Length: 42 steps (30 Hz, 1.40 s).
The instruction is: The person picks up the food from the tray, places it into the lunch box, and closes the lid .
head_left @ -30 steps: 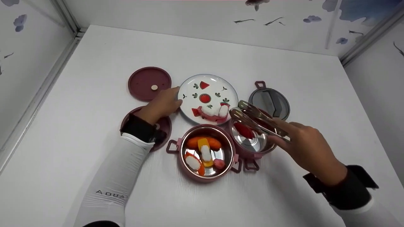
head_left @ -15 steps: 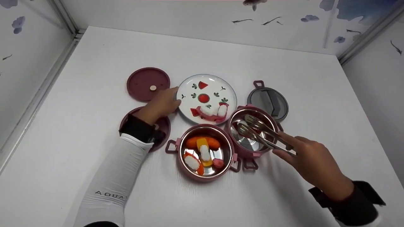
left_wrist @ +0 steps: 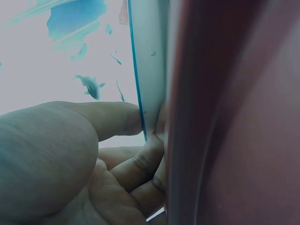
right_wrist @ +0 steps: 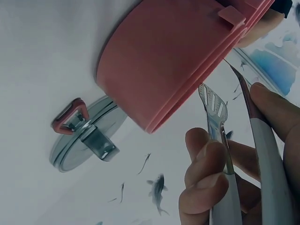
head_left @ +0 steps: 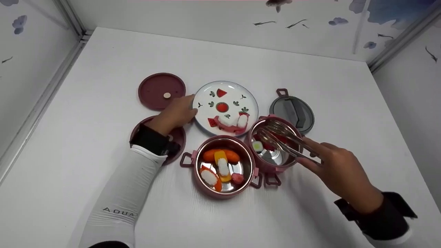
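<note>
My left hand (head_left: 179, 112) pinches the left rim of a white plate (head_left: 232, 91) with printed watermelon and leaves. The thumb lies on one side of the rim and the fingers curl on the other in the left wrist view. At the plate's near edge sit pink-and-white toy sushi pieces (head_left: 231, 124). My right hand (head_left: 339, 170) grips metal tongs (head_left: 296, 146) with slotted ends. The tong ends reach down inside the right pink pot (head_left: 264, 166), over a red piece (head_left: 269, 147). A round sushi roll (head_left: 257, 146) with a green centre lies beside them, at the pot's left wall.
Another pink pot (head_left: 224, 196) stands in front, holding a carrot (head_left: 210, 155), a yellow-and-white piece (head_left: 223, 167), an orange-and-white piece (head_left: 210, 177) and a pink ball (head_left: 237, 178). Maroon lids (head_left: 156, 86) are on the left. A glass lid (head_left: 286, 110) lies behind the right pot.
The tongs have moved from beside the plate's edge down into the right pot. The round sushi roll now shows on the pot's floor. My left hand stays on the plate.
</note>
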Tool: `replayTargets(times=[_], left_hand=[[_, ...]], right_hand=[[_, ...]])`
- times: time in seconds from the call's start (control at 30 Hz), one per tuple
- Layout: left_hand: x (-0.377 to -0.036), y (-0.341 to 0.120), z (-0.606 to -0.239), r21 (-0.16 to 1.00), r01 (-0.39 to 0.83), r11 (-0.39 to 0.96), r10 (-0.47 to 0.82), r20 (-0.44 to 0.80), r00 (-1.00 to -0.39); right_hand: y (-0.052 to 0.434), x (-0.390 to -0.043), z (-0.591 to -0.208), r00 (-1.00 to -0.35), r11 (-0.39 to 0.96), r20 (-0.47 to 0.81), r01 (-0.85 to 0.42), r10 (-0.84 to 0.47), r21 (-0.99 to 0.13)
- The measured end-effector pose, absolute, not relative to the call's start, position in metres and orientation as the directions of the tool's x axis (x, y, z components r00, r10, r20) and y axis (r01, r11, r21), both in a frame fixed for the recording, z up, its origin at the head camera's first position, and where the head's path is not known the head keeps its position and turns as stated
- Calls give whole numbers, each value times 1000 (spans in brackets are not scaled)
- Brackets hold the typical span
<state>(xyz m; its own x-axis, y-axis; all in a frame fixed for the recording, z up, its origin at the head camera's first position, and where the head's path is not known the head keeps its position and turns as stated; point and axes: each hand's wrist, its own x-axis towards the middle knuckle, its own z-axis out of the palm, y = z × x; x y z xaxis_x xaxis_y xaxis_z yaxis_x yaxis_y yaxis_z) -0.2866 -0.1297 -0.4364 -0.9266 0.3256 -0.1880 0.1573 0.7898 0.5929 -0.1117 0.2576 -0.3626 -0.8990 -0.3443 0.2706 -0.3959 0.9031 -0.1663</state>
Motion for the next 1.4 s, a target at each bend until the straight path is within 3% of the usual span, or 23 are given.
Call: replayTargets(times=[0.5, 0.8, 1.4], left_hand=[[-286, -130, -437, 593, 174, 786, 336, -174, -926], [-283, -130, -436, 603, 197, 773, 353, -150, -924], [-286, -131, -436, 606, 185, 773, 342, -154, -927]], right_hand=[[200, -177, -347, -913, 879, -11, -390, -409, -275], [177, -206, -347, -888, 891, -150, -398, -434, -220], [166, -210, -349, -859, 848, -120, -453, -498, -274]])
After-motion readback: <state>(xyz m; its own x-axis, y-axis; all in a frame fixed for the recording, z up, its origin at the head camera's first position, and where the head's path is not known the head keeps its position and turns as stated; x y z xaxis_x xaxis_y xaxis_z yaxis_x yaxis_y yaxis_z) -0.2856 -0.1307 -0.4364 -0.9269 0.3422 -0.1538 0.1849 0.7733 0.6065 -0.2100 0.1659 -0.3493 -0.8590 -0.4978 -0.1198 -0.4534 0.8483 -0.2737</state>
